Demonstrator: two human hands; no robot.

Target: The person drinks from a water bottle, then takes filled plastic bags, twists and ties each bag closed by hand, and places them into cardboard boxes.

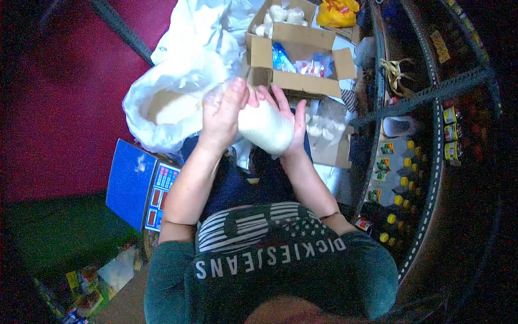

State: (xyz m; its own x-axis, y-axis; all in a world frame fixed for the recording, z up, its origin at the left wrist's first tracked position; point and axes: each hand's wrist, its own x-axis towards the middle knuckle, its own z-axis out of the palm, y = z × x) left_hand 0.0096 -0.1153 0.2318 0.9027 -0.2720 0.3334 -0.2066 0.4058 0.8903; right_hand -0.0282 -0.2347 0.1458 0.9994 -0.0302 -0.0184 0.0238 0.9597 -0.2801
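Observation:
A clear plastic bag packed with white grainy stuff (267,128) is held up in front of my body, lying aslant between both hands. My left hand (222,114) is closed round its gathered upper end. Against the bag's far side and lower end rests my right hand (294,124), palm on the bag with fingers extended, supporting it. Just left of the hands stands a large white sack (137,116), its mouth wide, with pale grainy contents (172,108) inside. What the left fingers pinch is partly hidden.
A blue digital scale (129,181) stands at the left. Ahead are a cardboard box (307,81) with plastic packets, another box (297,35) with filled white bags, and a yellow bag (337,12). More white bags (321,129) sit at right, beside shelves of yellow-capped bottles (398,201).

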